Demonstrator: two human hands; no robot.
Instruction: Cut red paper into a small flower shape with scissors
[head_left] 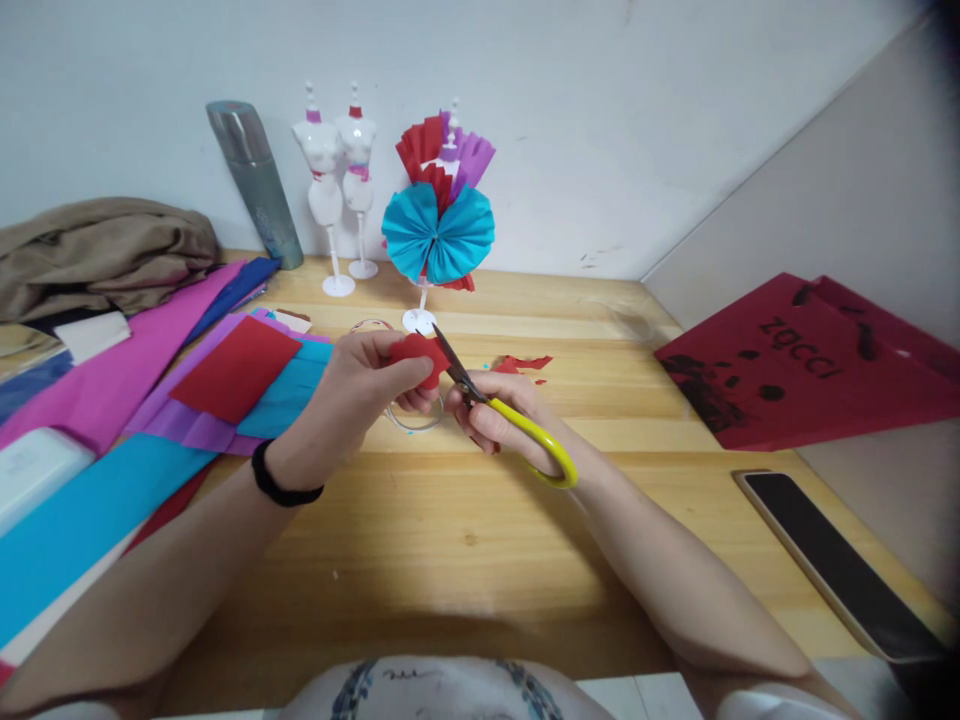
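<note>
A small red paper piece (421, 358) is pinched between the thumb and fingers of my left hand (367, 375). My right hand (499, 410) is closed on scissors (536, 435) with yellow handles. The dark blades are parted, and their tips are beside the red piece. Under my hands, a clear ring-shaped object (415, 425) shows in part on the table. Behind them stands a small white dress form (418, 320) decorated with pleated red and purple paper and a blue pleated fan shape (439, 235).
Two bare white dress forms (325, 195) and a leaning grey-green bottle (259, 190) stand at the back. Coloured paper sheets (236, 370) and brown cloth (105, 255) lie left. Red scraps (523, 363) lie beyond my right hand. A red bag (810, 370) and phone (840, 560) are right.
</note>
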